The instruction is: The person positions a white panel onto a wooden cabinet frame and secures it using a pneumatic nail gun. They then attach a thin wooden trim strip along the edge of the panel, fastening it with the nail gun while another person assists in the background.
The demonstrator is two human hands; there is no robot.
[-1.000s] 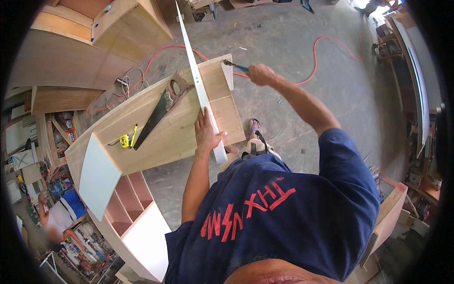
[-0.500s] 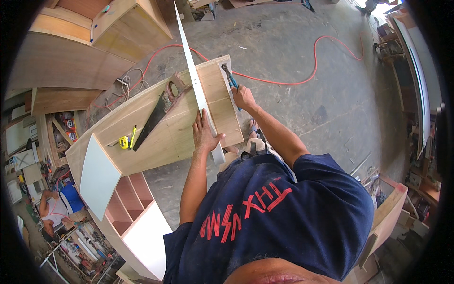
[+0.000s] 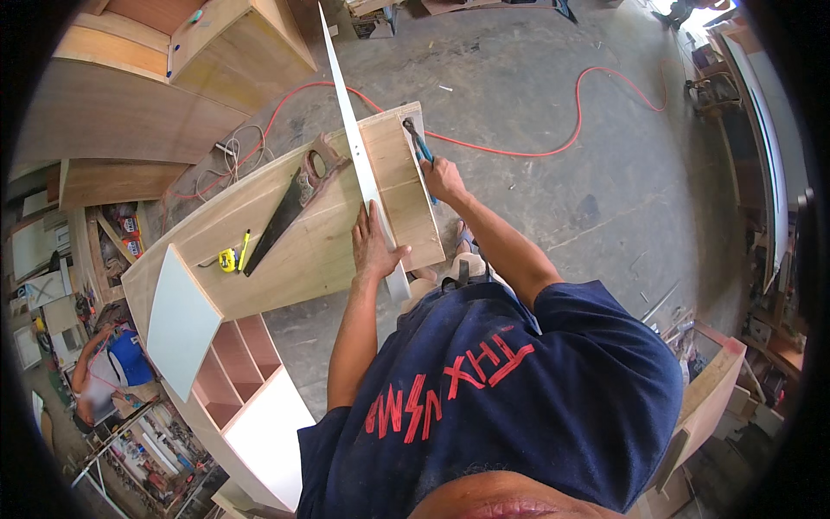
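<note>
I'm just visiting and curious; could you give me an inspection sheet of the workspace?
Surface: wooden panel with visible grain
Job's things: white strip across the panel; blue-handled tool at the panel's far right corner
Clutter: handsaw, yellow tape measure, yellow marker on the panel
Hands: left hand on the strip; right hand gripping the tool
Cables: red cord across the concrete floor; pale looped cord
Surroundings: wooden cabinet; another person at the left
</note>
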